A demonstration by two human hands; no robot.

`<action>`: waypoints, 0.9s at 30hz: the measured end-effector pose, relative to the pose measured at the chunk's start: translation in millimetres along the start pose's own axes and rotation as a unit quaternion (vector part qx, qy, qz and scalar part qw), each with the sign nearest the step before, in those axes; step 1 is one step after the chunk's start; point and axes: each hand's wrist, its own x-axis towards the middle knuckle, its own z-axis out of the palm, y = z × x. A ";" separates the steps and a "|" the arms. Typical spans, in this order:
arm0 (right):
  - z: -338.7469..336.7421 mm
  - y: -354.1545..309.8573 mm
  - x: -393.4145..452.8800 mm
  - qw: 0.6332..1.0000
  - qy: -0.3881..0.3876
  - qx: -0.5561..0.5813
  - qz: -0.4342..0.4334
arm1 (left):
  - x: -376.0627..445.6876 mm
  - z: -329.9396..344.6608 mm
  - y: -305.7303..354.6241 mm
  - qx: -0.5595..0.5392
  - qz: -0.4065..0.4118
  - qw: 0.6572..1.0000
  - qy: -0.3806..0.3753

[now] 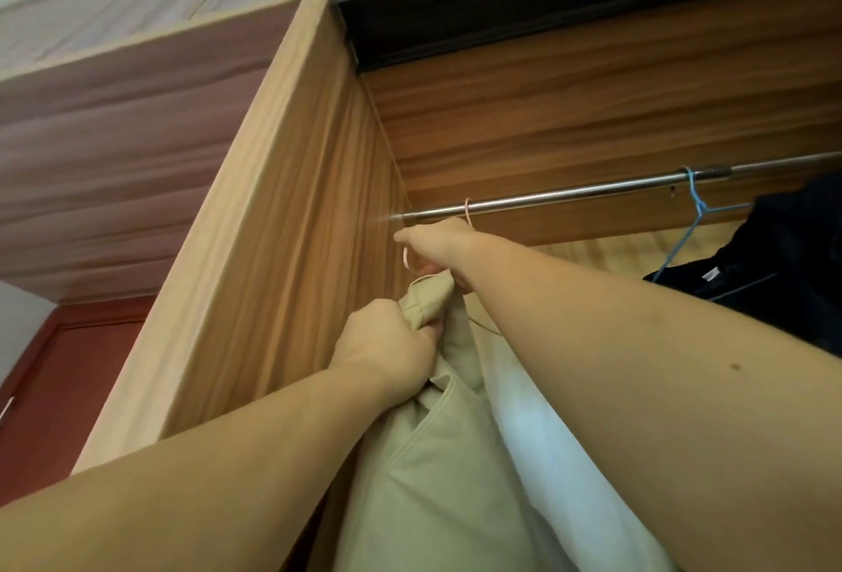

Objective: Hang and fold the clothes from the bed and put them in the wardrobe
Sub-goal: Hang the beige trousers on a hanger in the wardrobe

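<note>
Hanging step, seen from below looking up into the open wooden wardrobe [291, 188]. A pale pink wire hanger [468, 212] has its hook over the horizontal steel rail [569, 194], close to the rail's left end at the wardrobe's side wall. The right hand [437, 250] reaches up just under the rail and grasps the hanger below its hook; its fingertips are largely hidden, so the exact grip cannot be told. The left hand [387, 343] is clenched round a bunched fold of the beige fabric garment [423, 457], which droops below the hanger beside a white cloth [542, 448]. Further right, 1 blue wire hanger [692, 216] carries a dark navy garment [774, 261] on the same rail. Judgement: the beige garment appears hung but not settled. The next move calls for easing the fabric straight on the hanger, then letting go with both hands.
</note>
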 end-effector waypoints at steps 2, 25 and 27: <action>-0.1 -2.2 -1.7 0.995 -0.050 -0.078 0.021 | 1.3 2.9 -0.6 0.003 0.011 1.000 -0.010; -67.8 118.2 -42.3 0.965 0.185 -0.002 0.187 | -10.7 7.1 7.6 -0.057 0.011 0.998 -0.026; -73.3 127.5 -53.4 0.961 0.201 0.008 0.192 | -15.2 7.2 7.7 -0.067 0.013 0.997 -0.034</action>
